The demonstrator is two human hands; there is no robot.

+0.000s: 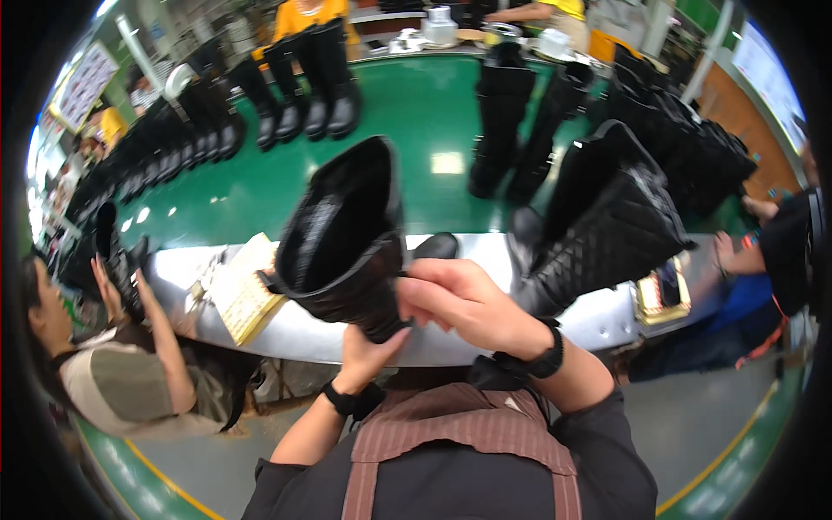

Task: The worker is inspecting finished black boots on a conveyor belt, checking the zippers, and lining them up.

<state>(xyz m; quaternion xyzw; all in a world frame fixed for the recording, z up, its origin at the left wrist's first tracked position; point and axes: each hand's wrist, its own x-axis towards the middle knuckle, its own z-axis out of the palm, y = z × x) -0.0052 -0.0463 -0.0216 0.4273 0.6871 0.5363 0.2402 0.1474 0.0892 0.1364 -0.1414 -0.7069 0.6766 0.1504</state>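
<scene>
A tall black boot (347, 238) is held up above the silver rim (451, 334) of the green table (260, 186); it is supported from below by the left hand (368, 351), and its shaft is pinched by the closed right hand (459, 299); a slip seems possible, since the grip is small; the quilted boot (620, 225) stands just beside, so little room is left on the right; more room is seen toward the yellow notepad (243, 290).

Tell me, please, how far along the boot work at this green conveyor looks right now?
Done: many black boots stand in rows on the green belt. In hand: the left hand and right hand hold one boot. Left: a quilted boot waits beside it.
</scene>
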